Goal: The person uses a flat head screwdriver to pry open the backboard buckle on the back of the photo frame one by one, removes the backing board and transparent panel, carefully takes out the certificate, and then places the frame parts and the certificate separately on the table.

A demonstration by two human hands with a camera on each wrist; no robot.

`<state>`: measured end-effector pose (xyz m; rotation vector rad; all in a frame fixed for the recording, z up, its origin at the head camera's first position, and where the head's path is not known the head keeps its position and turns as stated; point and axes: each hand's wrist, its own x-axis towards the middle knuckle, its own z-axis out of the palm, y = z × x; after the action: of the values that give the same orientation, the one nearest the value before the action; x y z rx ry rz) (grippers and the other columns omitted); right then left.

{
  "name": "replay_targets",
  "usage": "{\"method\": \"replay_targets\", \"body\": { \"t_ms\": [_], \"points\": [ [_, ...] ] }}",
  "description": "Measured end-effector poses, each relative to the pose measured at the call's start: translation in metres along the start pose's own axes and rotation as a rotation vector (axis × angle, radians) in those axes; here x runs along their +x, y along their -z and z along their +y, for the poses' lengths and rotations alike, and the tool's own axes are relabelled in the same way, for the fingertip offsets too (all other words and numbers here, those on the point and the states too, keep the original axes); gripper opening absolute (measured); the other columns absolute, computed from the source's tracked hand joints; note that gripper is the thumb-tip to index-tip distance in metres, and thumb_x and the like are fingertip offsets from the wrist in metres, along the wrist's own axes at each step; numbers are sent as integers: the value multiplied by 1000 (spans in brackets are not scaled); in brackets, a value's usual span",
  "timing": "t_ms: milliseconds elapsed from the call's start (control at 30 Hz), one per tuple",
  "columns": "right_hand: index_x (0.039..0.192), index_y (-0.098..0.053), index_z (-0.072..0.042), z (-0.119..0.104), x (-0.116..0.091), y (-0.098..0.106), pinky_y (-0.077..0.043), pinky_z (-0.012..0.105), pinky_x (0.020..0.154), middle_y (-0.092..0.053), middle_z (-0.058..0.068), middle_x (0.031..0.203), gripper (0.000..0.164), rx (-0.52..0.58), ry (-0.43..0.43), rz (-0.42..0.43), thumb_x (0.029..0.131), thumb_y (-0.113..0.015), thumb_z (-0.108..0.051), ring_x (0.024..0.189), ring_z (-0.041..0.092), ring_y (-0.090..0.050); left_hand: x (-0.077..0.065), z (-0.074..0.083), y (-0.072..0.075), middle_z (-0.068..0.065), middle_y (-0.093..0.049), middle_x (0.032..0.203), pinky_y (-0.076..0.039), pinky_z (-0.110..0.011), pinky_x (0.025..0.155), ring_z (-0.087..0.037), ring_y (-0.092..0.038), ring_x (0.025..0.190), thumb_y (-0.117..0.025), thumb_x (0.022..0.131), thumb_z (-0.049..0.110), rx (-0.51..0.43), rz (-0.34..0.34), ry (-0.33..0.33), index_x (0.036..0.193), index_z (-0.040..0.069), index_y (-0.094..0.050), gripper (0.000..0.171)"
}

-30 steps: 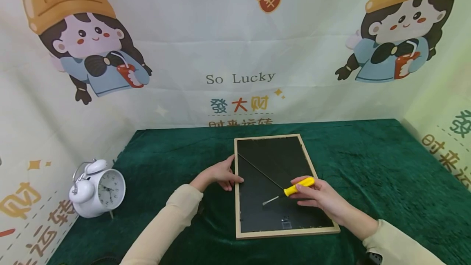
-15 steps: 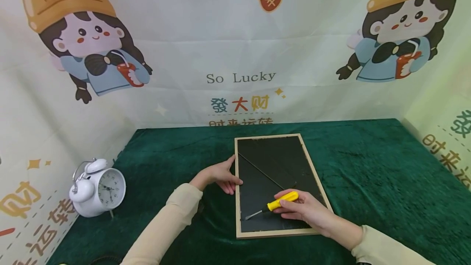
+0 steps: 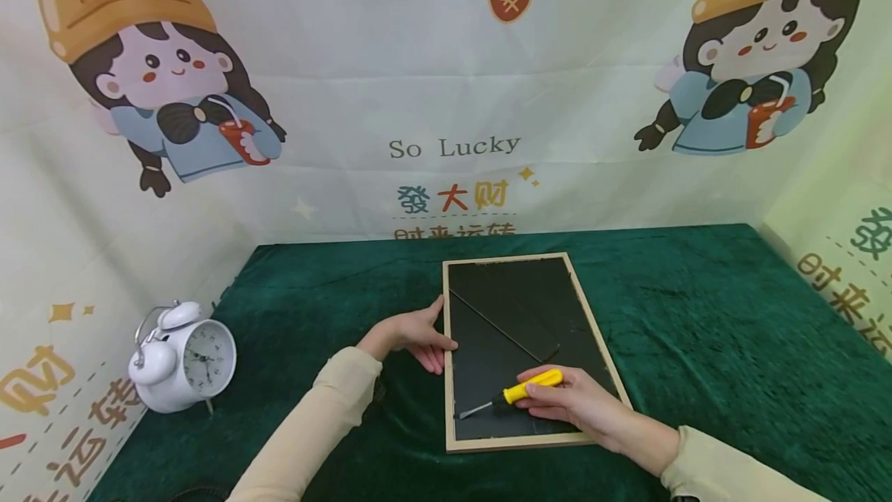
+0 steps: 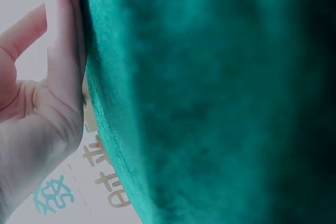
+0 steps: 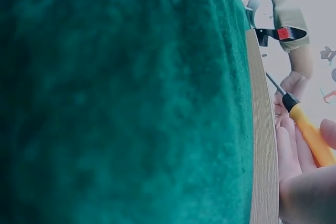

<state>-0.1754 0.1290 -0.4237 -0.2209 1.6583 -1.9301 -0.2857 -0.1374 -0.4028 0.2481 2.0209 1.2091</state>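
Note:
A picture frame (image 3: 503, 446) with a pale wooden border lies on the green cloth, its black back panel (image 3: 516, 300) facing up. My left hand (image 3: 416, 334) rests at its left border, one fingertip on the rim and fairly straight fingers beside it. My right hand (image 3: 574, 401) holds a flat-blade screwdriver (image 3: 523, 390) by its yellow handle, low over the panel. The metal tip points at the lower left inside corner, close to the border. In the right wrist view the screwdriver (image 5: 310, 132) lies between thumb and fingers, beside the frame's wooden edge (image 5: 262, 129).
A white twin-bell alarm clock (image 3: 184, 359) stands at the left of the cloth-covered table (image 3: 697, 316). Part of a dark object (image 3: 198, 494) shows at the bottom edge. A printed curtain (image 3: 334, 99) hangs behind and along both sides.
My right hand has carried the screwdriver left and nearer to me, from mid-panel to the lower left corner, and slowed there. The left hand keeps its place at the border.

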Motion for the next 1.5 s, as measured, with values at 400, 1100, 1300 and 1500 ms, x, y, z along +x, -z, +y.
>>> {"method": "replay_targets", "body": {
  "t_ms": [400, 1100, 1300, 1500],
  "points": [
    [114, -52, 10, 0, -5, -17, -47, 35, 75, -60, 15, 100, 47, -74, 2, 193, 78, -67, -17, 87, 25, -61, 1, 3, -6, -21, -61, 69, -50, -33, 50, -20, -59, 49, -56, 87, 9, -33, 66, 4, 139, 14, 16, 89],
    [111, -54, 9, 5, -11, -38, -49, 33, 71, -61, 13, 96, 46, -118, 31, 294, 78, -68, -18, 83, 24, -62, 0, 5, -7, -20, -60, 66, -50, -31, 47, -19, -59, 47, -55, 87, 6, -26, 88, 17, 139, 12, 14, 87],
    [100, -61, 3, -6, -6, -38, -50, 26, 65, -63, 6, 87, 33, -516, 280, 199, 81, -64, -24, 74, 18, -60, 0, 2, -8, -20, -61, 67, -50, -31, 48, -18, -59, 47, -55, 87, 7, -12, 95, 23, 139, 11, 14, 87],
    [93, -64, -4, -20, 1, -44, -48, 23, 60, -62, -2, 83, 23, -755, 399, 171, 81, -64, -24, 66, 11, -55, 1, 1, -8, -20, -61, 67, -50, -31, 48, -18, -59, 47, -56, 87, 8, -4, 109, 19, 140, 12, 13, 87]
  ]
}}
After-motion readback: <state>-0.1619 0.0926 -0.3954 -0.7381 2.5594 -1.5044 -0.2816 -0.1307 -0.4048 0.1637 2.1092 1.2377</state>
